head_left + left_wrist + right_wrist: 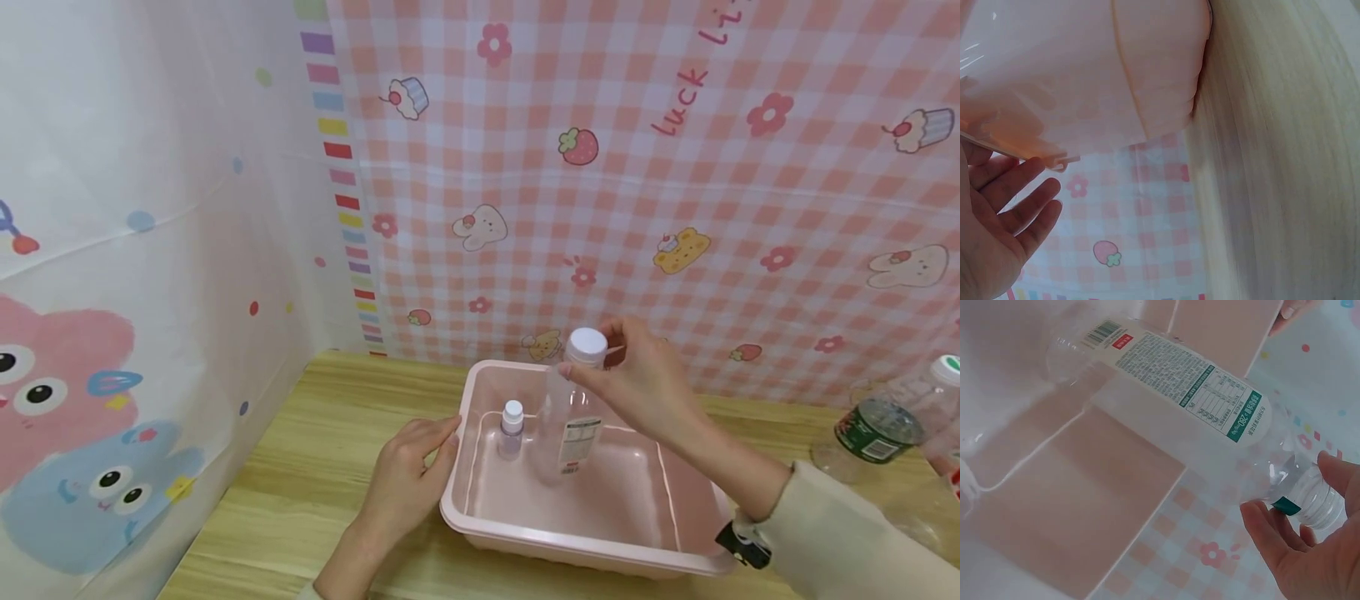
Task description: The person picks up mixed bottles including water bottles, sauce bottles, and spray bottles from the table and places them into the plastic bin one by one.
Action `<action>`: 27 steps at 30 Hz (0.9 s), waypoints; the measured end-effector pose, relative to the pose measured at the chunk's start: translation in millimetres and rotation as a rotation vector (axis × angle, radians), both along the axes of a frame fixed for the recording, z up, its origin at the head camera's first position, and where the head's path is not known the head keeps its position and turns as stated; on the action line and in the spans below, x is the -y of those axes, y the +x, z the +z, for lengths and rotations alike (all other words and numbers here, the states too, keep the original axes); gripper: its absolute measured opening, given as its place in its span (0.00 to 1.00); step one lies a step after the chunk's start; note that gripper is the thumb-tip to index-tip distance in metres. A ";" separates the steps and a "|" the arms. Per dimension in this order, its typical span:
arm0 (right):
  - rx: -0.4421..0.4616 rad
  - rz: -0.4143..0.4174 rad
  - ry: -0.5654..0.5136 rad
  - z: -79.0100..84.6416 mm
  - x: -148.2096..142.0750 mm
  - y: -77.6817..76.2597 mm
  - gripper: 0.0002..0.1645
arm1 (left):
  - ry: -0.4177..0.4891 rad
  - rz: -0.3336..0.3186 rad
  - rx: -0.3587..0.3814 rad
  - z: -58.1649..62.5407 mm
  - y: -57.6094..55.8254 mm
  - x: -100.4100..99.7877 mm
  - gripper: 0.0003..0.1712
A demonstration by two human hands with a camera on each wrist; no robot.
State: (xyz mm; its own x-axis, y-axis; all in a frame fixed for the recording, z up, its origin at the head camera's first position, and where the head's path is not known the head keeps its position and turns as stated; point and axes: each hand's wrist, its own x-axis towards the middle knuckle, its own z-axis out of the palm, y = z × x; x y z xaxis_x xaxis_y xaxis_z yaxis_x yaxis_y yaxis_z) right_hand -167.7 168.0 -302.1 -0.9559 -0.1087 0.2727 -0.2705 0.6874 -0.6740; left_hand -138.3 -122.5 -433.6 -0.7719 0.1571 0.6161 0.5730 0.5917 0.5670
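A clear plastic bottle [573, 437] with a white cap and a printed label stands a little tilted in the pink basin [577, 539]. My right hand [648, 379] grips it around the neck, just below the cap; in the right wrist view, thumb and fingers lie on either side of the bottle [1172, 387]. A small bottle [512, 433] with a white cap is upright near the basin's left wall. At the left rim, my left hand [408, 471] holds the basin, with several fingers beneath the edge in the left wrist view.
On the right of the wooden table [300, 492] is a clear bottle with a green label [879, 431], and another clear bottle [922, 508] is partly cut off by the frame. A pink checked cloth [480, 167] hangs behind the table, and a white printed cloth [187, 275] at left.
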 end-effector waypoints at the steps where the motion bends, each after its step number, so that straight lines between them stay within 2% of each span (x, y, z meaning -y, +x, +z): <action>1: 0.002 -0.003 0.003 -0.4 -0.3 -0.2 0.35 | -0.001 0.000 -0.001 0.2 0.1 -0.2 0.15; 16: 0.079 -0.036 0.044 -6.2 7.9 -0.2 0.32 | -0.003 0.005 0.005 1.1 0.3 -1.1 0.15; 27: 0.050 -0.027 0.071 -9.5 5.5 5.3 0.33 | -0.007 0.003 -0.009 1.2 -0.2 -0.6 0.15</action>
State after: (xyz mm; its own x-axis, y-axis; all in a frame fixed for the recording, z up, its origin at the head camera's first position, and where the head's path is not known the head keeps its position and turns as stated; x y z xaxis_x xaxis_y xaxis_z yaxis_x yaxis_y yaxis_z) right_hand -162.5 162.4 -311.5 -0.9710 -0.0999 0.2173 -0.2184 0.7404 -0.6357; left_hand -138.5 -121.9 -432.4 -0.7670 0.1588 0.6216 0.5760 0.5972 0.5581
